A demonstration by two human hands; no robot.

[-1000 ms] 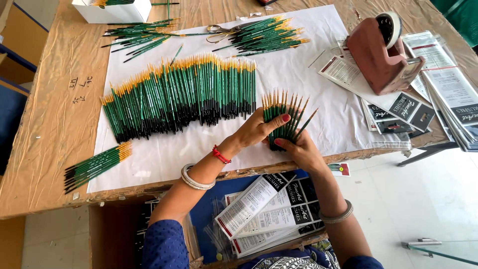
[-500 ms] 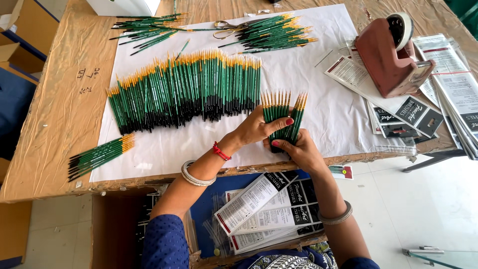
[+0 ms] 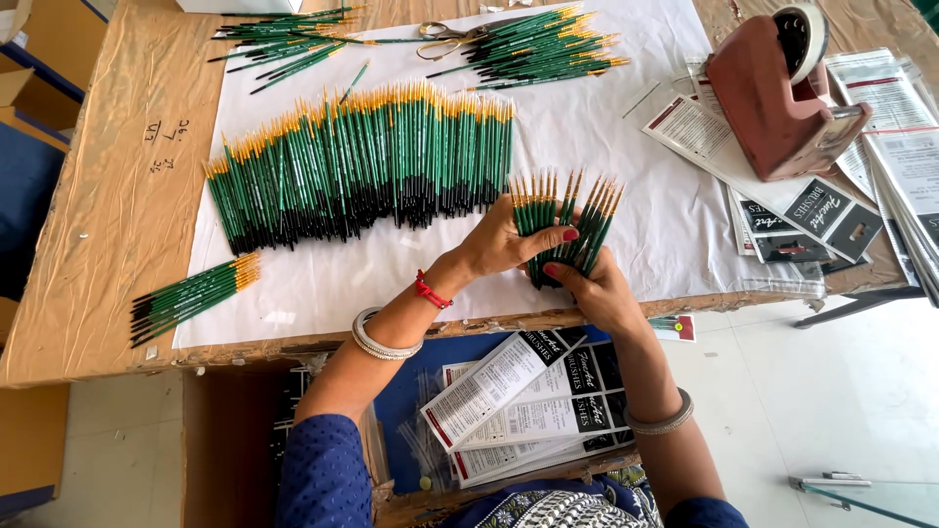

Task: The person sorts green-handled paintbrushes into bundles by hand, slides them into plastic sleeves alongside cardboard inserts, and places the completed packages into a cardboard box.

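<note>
Fanning a small brush bunch [image 3: 565, 227] w/ both hands: left hand [image 3: 502, 242] and right hand [image 3: 585, 289] closed round its handles. Long sorted row [image 3: 357, 161] lies left of hands; loose piles [image 3: 533, 37] beyond, unsorted.

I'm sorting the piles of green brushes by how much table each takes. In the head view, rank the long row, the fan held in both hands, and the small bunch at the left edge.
1. Long row of green brushes, clearly largest.
2. Held fan of green brushes.
3. Small bunch; looks close to the fan, so that ranking is unsure.
</note>
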